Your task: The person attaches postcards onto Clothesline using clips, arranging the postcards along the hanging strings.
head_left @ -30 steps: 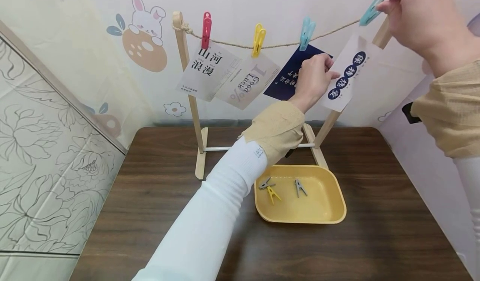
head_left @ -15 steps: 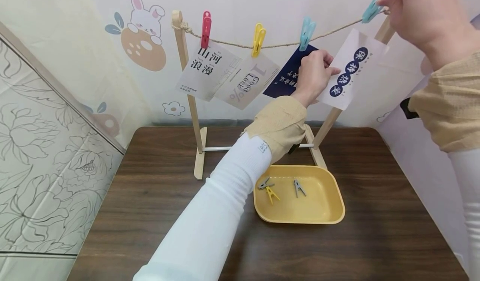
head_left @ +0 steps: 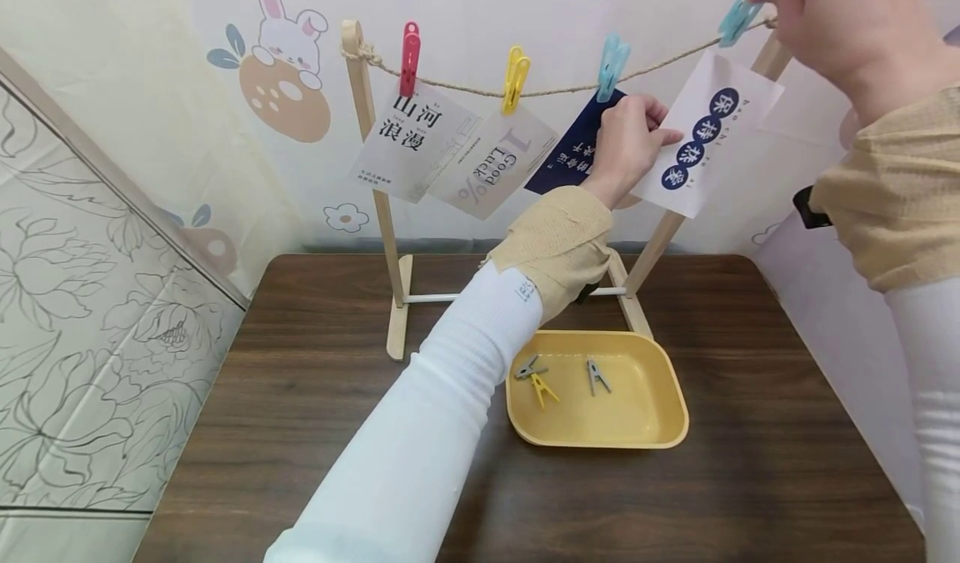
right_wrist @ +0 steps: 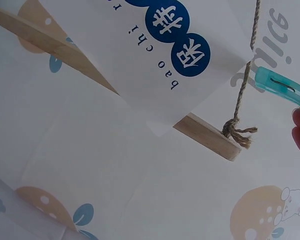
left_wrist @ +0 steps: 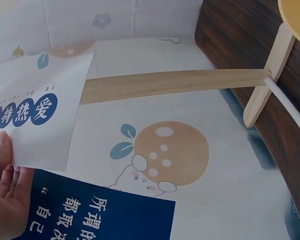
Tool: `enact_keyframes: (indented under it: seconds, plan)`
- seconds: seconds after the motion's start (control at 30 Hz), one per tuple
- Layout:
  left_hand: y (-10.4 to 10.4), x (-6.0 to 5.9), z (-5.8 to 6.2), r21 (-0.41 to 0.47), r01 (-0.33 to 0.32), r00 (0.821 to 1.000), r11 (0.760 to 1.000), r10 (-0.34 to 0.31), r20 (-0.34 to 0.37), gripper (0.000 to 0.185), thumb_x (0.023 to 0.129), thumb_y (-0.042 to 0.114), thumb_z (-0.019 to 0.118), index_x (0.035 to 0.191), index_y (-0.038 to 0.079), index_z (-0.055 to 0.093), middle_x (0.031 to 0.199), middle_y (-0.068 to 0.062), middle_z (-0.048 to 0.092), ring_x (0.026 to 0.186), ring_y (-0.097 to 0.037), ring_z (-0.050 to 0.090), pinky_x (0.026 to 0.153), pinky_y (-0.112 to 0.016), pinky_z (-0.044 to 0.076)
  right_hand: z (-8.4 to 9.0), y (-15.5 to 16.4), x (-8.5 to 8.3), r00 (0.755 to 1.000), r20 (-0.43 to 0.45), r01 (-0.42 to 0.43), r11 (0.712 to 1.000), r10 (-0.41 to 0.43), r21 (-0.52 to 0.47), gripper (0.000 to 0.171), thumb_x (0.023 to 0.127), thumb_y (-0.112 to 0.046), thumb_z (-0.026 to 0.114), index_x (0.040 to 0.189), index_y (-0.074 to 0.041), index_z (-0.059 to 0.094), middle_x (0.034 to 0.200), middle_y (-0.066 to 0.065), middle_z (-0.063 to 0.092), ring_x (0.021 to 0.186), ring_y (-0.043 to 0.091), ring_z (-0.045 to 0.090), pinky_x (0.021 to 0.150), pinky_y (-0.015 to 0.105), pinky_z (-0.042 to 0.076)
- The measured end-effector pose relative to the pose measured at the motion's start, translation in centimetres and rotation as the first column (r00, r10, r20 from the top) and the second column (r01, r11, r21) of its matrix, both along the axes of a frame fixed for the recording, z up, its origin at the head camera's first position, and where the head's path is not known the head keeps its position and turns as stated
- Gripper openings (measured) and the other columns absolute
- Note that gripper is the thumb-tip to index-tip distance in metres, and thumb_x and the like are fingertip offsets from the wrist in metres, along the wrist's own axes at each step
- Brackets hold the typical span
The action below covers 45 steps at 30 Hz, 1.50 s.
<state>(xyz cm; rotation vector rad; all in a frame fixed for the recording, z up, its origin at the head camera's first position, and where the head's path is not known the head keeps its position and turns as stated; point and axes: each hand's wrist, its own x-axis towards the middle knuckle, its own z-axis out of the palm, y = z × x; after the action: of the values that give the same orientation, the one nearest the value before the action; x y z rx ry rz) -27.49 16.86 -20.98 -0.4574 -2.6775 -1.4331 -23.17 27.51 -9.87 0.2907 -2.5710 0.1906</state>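
Observation:
My left hand [head_left: 628,142] pinches the left edge of a white card [head_left: 693,150] with blue circles and white characters. The card hangs tilted, its top corner just beneath the twine [head_left: 667,63]. Up at the right, my right hand [head_left: 855,33] holds a light blue clothespin [head_left: 738,21] between thumb and fingers. In the right wrist view the clothespin's [right_wrist: 282,86] tip lies beside the twine [right_wrist: 244,82], close to the card's [right_wrist: 155,65] corner; whether they touch I cannot tell. Behind my left hand a dark blue card [head_left: 564,153] hangs from another light blue clothespin [head_left: 612,67].
A red clothespin [head_left: 409,58] and a yellow one [head_left: 515,79] hold two pale cards on the line. The wooden frame [head_left: 382,221] stands on the brown table [head_left: 300,429]. In front, a yellow tray [head_left: 637,442] contains a few grey and yellow clothespins.
My left hand has lifted the white card and shifted it right, nearer the twine, tilting it more. The light blue clothespin in my right hand has moved only slightly along the line.

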Motion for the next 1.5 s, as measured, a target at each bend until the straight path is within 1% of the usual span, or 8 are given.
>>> enact_keyframes:
  seconds: [0.13,0.23,0.37,0.63,0.87,1.17,1.37,1.5]
  plan:
    - [-0.1,-0.2,0.0,0.010,0.003,1.000,1.000,-0.003,0.015,0.014,0.076,0.024,0.070,0.086,0.016,0.064,0.072,0.009,0.060,0.062,0.001,0.055,0.057,-0.010,0.041,0.2,-0.1,-0.2,1.000,0.010,0.011,1.000,-0.011,-0.007,0.032,0.095,-0.013,0.032,0.117,0.004,0.049,0.114,0.022,0.047,0.097,0.036,0.037,0.095,0.026,0.028]
    - [-0.2,-0.3,0.1,0.014,-0.001,1.000,1.000,0.000,0.020,0.014,0.076,0.024,0.070,0.086,0.016,0.064,0.072,0.008,0.060,0.062,0.000,0.055,0.056,-0.011,0.041,0.4,-0.1,-0.4,0.999,0.045,0.031,0.999,-0.031,-0.017,0.032,0.095,-0.014,0.033,0.119,0.003,0.048,0.116,0.022,0.046,0.098,0.037,0.037,0.096,0.028,0.029]
    - [-0.3,-0.3,0.1,0.014,-0.001,1.000,1.000,0.000,0.011,0.014,0.076,0.024,0.070,0.085,0.015,0.064,0.071,0.008,0.060,0.062,0.000,0.055,0.057,-0.011,0.041,0.5,0.0,-0.8,0.996,0.085,0.039,0.999,-0.037,-0.022,0.033,0.095,-0.013,0.032,0.121,0.004,0.046,0.118,0.024,0.045,0.101,0.037,0.036,0.100,0.037,0.027]
    - [-0.3,-0.3,0.1,0.013,0.000,1.000,1.000,0.000,0.002,0.014,0.076,0.024,0.070,0.086,0.016,0.064,0.072,0.008,0.060,0.062,0.001,0.055,0.057,-0.010,0.041,0.4,0.1,-1.6,0.996,0.092,0.006,1.000,-0.005,-0.004,0.032,0.095,-0.010,0.032,0.118,0.005,0.048,0.115,0.024,0.047,0.100,0.036,0.038,0.101,0.036,0.026]
    - [-0.2,-0.3,0.2,0.011,0.001,1.000,1.000,-0.001,0.015,0.014,0.076,0.023,0.069,0.087,0.016,0.063,0.073,0.008,0.060,0.063,0.001,0.055,0.057,-0.010,0.041,0.6,0.2,-1.7,0.989,0.147,0.020,1.000,-0.017,-0.016,0.034,0.095,-0.006,0.031,0.125,0.004,0.042,0.121,0.027,0.040,0.105,0.041,0.034,0.101,0.037,0.023]
    - [0.0,-0.2,0.2,0.001,-0.004,1.000,1.000,0.004,0.022,0.014,0.077,0.024,0.069,0.085,0.017,0.062,0.072,0.009,0.058,0.063,0.001,0.054,0.057,-0.010,0.040,0.8,0.4,-1.8,0.979,0.204,0.015,1.000,-0.017,0.010,0.033,0.094,-0.003,0.028,0.122,0.007,0.043,0.120,0.029,0.039,0.103,0.045,0.035,0.098,0.047,0.025]
    - [0.0,-0.1,0.0,0.001,0.004,1.000,1.000,-0.004,0.028,0.013,0.077,0.023,0.069,0.085,0.017,0.061,0.073,0.009,0.058,0.065,0.000,0.054,0.058,-0.011,0.040,0.6,0.6,-2.0,0.969,0.245,0.013,1.000,-0.019,0.025,0.030,0.094,-0.005,0.031,0.116,0.009,0.047,0.116,0.029,0.042,0.098,0.045,0.036,0.091,0.054,0.030]
    - [-0.1,-0.1,-0.2,-0.014,0.004,1.000,1.000,-0.004,0.014,0.013,0.077,0.023,0.069,0.085,0.017,0.061,0.074,0.009,0.058,0.066,0.000,0.054,0.059,-0.011,0.040,0.4,0.8,-2.2,0.962,0.273,0.013,0.999,-0.024,0.042,0.030,0.095,-0.006,0.033,0.115,0.010,0.048,0.115,0.029,0.041,0.097,0.045,0.036,0.088,0.056,0.032]
